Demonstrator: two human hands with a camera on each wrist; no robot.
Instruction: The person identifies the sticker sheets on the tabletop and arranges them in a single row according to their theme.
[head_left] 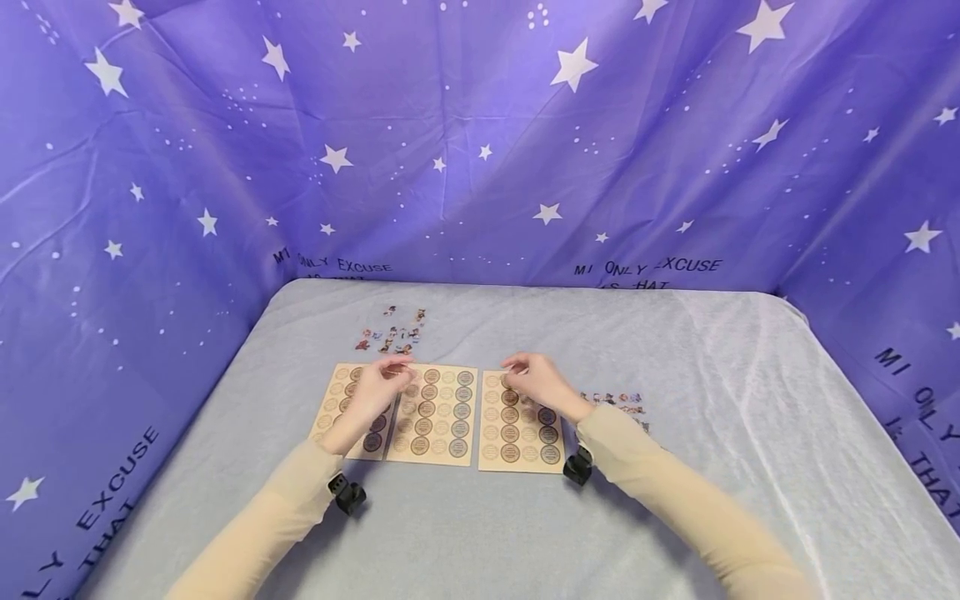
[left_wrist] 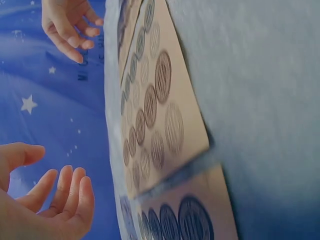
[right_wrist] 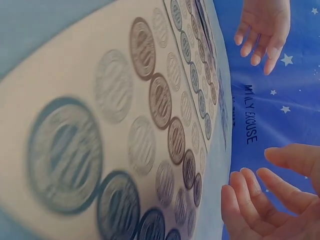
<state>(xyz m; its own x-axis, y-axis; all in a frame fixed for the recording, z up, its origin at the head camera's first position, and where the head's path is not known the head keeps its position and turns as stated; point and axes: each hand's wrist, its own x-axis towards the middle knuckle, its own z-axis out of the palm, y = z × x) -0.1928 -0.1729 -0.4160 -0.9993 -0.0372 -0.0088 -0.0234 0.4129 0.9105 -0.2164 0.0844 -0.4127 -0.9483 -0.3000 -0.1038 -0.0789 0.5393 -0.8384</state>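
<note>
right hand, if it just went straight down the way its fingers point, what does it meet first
Most likely the right sticker sheet: the right hand hovers above its upper left part, fingers loosely curled downward and holding nothing. Nothing shows in between, though the height of the gap is hard to judge.

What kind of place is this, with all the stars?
Probably a small indoor craft or recording corner: a purple star-printed cloth backdrop hangs around a grey cloth-covered table, where tan sheets of round stickers lie.

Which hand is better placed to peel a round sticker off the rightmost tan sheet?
Right, probably. The right hand hovers over the rightmost tan sheet, fingers loosely curled and empty. The left hand is over the two other sheets.
</note>
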